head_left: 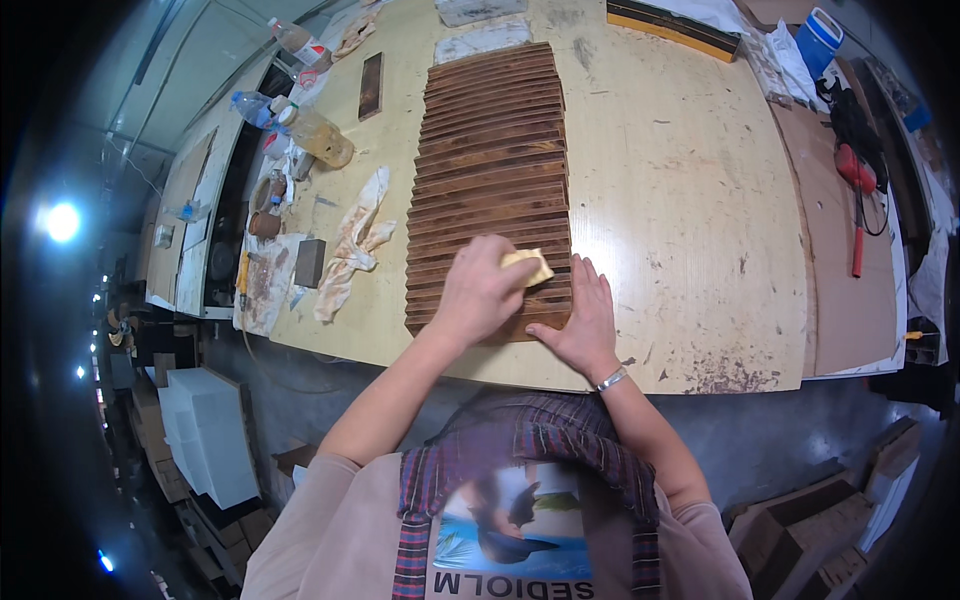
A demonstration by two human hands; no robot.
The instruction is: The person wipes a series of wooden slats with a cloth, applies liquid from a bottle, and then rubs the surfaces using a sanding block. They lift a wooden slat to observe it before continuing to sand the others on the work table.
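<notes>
My left hand (482,288) is closed on a small pale yellow pad (530,267); whether it is sponge or folded cloth I cannot tell. The pad rests on the near part of a long row of dark brown stained wooden strips (490,155), packed side by side and running away from me across the table. My right hand (585,322) lies at the row's near right corner, fingers stretched along its right side and thumb out at the front edge. It holds nothing, and a metal band circles its wrist.
Stained rags (355,245), a dark block (310,262), bottles (318,138) and a small brown pot (265,223) stand along the left of the pale table (690,230). One loose wooden strip (371,86) lies farther back. At the right, a red-handled tool (856,175) rests on cardboard.
</notes>
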